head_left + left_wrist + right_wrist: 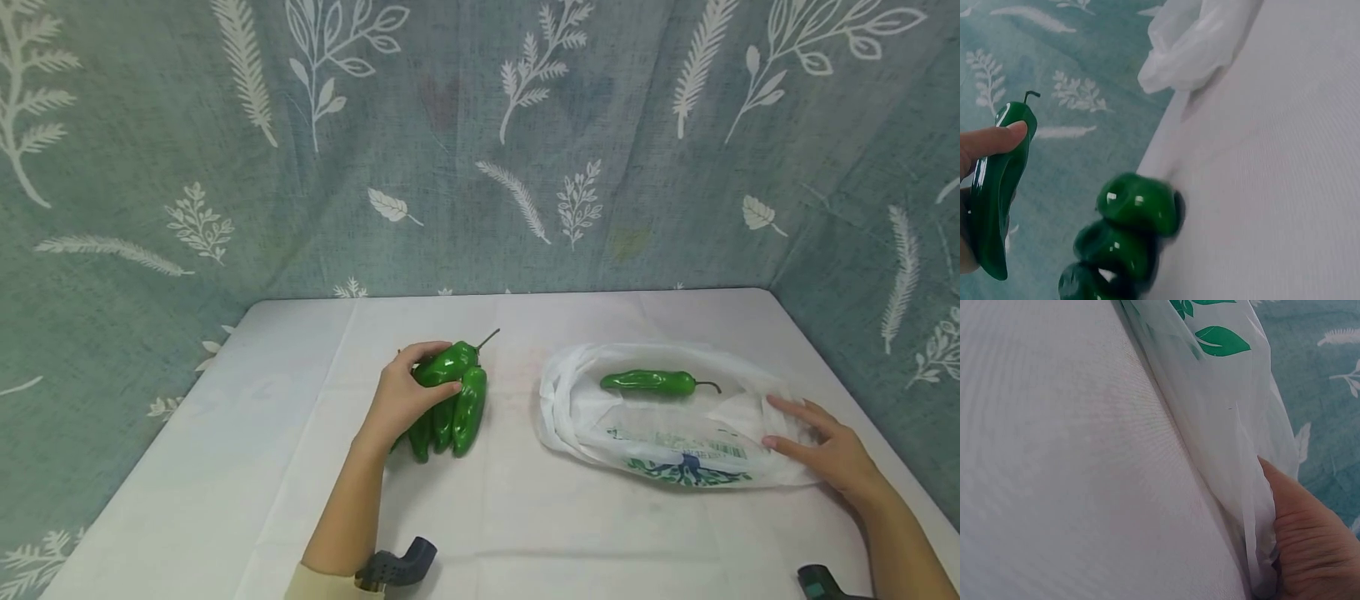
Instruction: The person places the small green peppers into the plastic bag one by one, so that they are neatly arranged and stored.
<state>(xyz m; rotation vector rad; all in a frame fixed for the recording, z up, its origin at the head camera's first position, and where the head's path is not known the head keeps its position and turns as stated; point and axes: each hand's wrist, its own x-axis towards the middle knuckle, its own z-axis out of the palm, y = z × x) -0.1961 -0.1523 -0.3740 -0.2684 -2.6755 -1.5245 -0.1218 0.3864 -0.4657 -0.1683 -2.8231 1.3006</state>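
My left hand [405,392] grips a glossy green pepper [447,363] between thumb and fingers, its thin stem pointing up and right. Close up in the left wrist view, that pepper stands lengthwise in the hand. Just below it, several more green peppers [470,410] lie side by side on the white cloth. To the right, a white plastic bag [686,442] with a green and blue tree print lies with its mouth spread. One green pepper [651,382] rests inside. My right hand [843,454] holds the bag's right side, thumb tucked behind its wall; the other fingertips are partly hidden.
A white cloth [510,533] covers the table. Behind it and at both sides hangs a teal curtain [450,208] with white leaf prints. Dark wrist-camera mounts [405,562] sit near both wrists at the front.
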